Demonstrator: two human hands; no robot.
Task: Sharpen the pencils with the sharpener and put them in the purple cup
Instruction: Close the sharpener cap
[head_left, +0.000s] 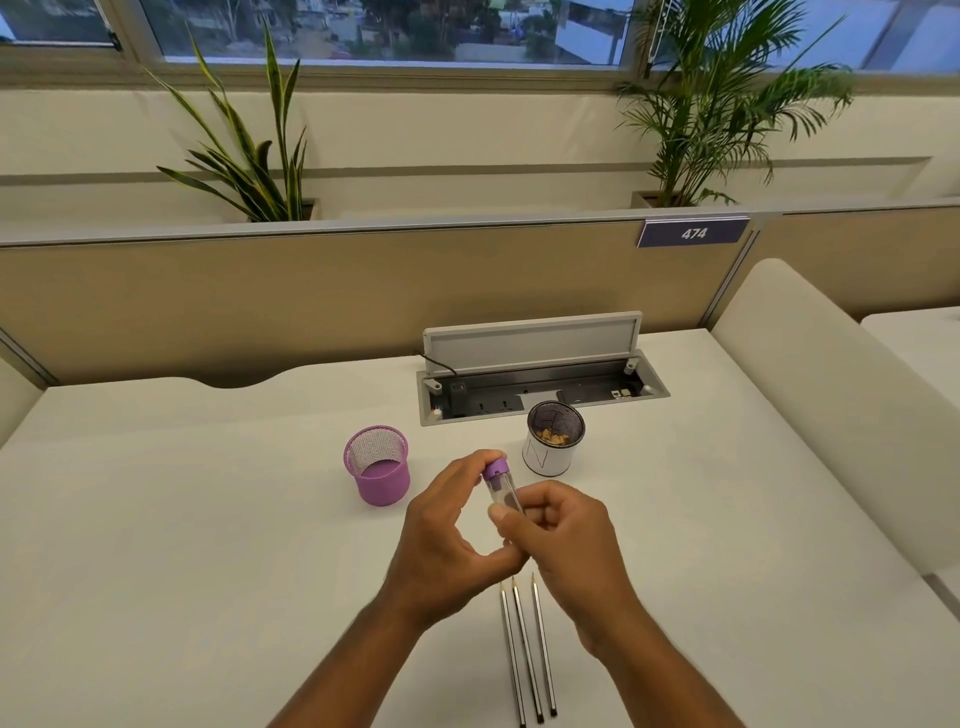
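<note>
I hold the sharpener (500, 486), a clear tube with a purple cap, upright above the white desk. My left hand (449, 525) pinches its purple cap and touches its lower end. My right hand (563, 540) grips the clear body with thumb and fingers. Three pencils (527, 649) lie side by side on the desk below my hands, tips pointing away from me. The purple mesh cup (378, 467) stands empty to the left of the sharpener, apart from both hands.
A white cup with a dark mesh liner (553, 441) holding pencil shavings stands right of the purple cup. Behind it is an open socket box (540, 384) with a raised lid. A beige partition and a cushioned divider (810, 395) bound the desk.
</note>
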